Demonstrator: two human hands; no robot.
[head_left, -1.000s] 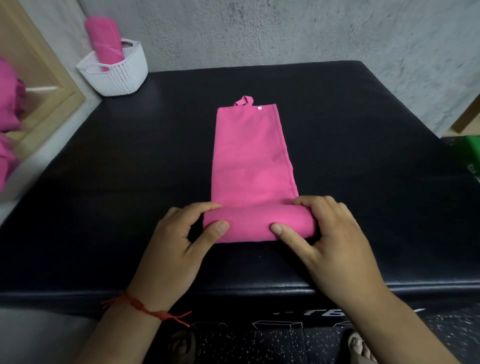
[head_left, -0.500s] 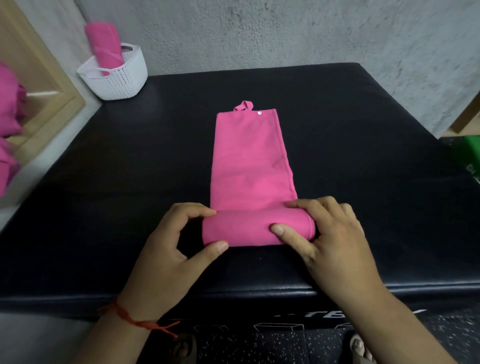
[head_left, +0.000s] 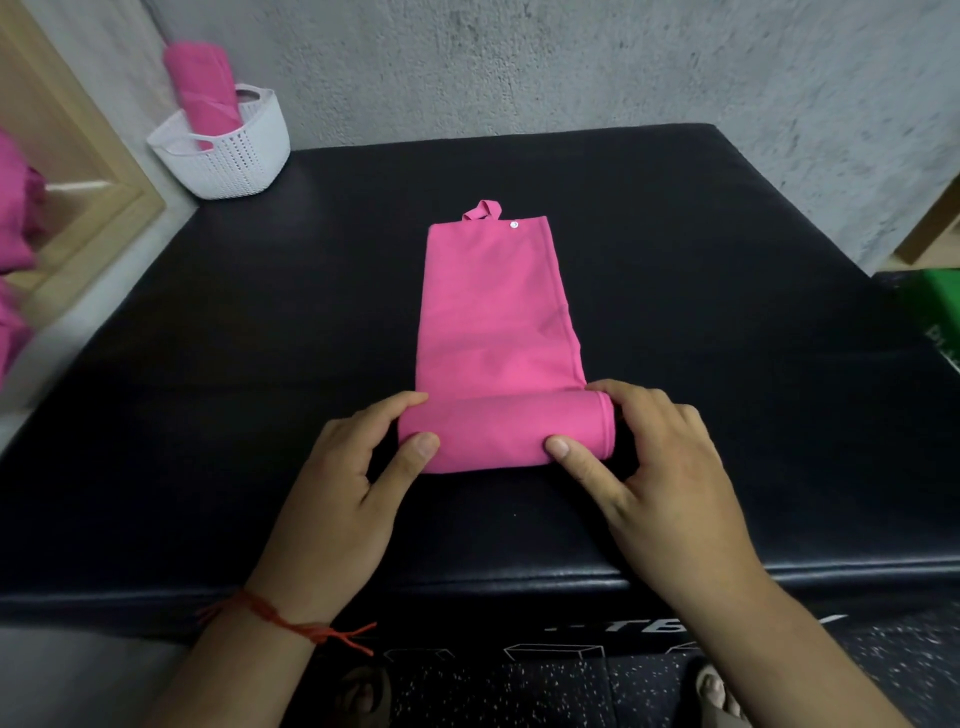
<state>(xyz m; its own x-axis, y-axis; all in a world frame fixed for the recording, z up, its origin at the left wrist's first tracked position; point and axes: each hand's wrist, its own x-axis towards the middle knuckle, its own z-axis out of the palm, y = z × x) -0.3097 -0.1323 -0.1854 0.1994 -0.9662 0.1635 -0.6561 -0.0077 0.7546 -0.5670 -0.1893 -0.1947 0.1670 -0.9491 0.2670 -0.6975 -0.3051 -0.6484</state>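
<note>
Seemingly left hand (head_left: 337, 499), right hand (head_left: 670, 478) pinch towel roll (head_left: 498, 431).

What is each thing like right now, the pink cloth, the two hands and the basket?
pink cloth: near end rolled up, the rest flat on the black mat.
left hand: grips the roll's left end, thumb in front.
right hand: grips the roll's right end, thumb in front.
white basket: upright, with one rolled pink towel standing in it.

Pink cloth (head_left: 493, 322); black mat (head_left: 727, 260); white perforated basket (head_left: 234, 161).
</note>
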